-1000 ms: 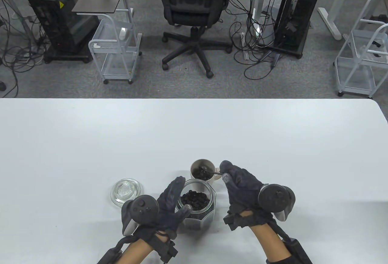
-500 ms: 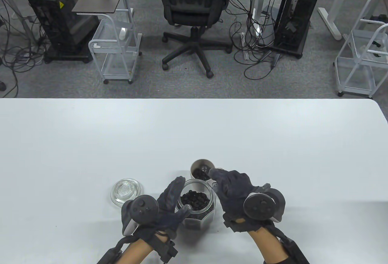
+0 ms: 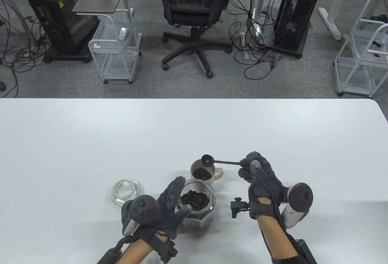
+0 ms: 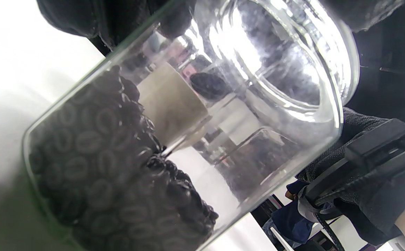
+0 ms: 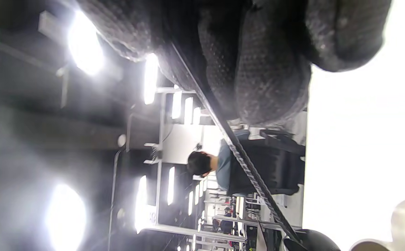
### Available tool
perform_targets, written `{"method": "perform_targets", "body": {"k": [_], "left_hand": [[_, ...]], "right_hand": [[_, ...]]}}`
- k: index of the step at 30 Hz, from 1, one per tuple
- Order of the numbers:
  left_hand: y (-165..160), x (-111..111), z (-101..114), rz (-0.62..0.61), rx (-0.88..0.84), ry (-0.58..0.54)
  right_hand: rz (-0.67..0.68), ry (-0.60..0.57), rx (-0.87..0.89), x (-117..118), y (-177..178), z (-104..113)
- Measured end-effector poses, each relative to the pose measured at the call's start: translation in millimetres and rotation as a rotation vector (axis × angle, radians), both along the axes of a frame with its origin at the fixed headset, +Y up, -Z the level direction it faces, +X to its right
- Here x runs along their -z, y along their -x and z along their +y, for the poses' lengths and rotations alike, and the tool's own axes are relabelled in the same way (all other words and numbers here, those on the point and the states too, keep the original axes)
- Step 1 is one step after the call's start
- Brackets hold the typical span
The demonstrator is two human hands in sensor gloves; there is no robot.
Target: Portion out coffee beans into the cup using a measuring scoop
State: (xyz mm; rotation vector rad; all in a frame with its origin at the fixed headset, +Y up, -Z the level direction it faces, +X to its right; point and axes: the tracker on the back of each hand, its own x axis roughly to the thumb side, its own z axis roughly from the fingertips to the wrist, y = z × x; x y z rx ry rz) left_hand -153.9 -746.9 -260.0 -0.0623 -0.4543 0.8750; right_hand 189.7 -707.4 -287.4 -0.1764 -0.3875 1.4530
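Right hand pinches the handle of the measuring scoop, its bowl above the far rim of the cup, which contains beans. Left hand grips the open glass jar on the bench, just beside the cup.

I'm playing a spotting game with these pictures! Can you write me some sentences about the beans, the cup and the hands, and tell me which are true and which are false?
1. The right hand holds the scoop by its handle. True.
2. The cup has no beans in it. False: dark beans lie inside it.
3. The left hand grips the glass jar. True.
4. The jar's lid is on the jar. False: it lies on the table, left of the jar, whose mouth is open.
5. The scoop's bowl is inside the jar. False: it is above the cup's far rim.
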Motion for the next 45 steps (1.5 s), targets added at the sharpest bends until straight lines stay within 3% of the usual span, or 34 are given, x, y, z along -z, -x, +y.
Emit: {"method": "perform_targets", "body": {"k": [4,8,17,24,37,45], "left_hand": [[0,0,0,0.0,0.0,0.0],[0,0,0,0.0,0.0,0.0],[0,0,0,0.0,0.0,0.0],[0,0,0,0.0,0.0,0.0],[0,0,0,0.001,-0.002,0.004],[0,0,0,-0.001,-0.001,0.006]], "right_hand": [[0.048,0.103,0.236,3,-8,-13],[0.09,0.145,0.364,4,-11,-20],[0.159,0.056,0.349,5,-9,-9],[0.164,-0.13,0.086,-2,-2,21],[0.236,-0.628,-0.512,-39,51,76],[0.267,-0.786,-0.865,-57,81,81]]}}
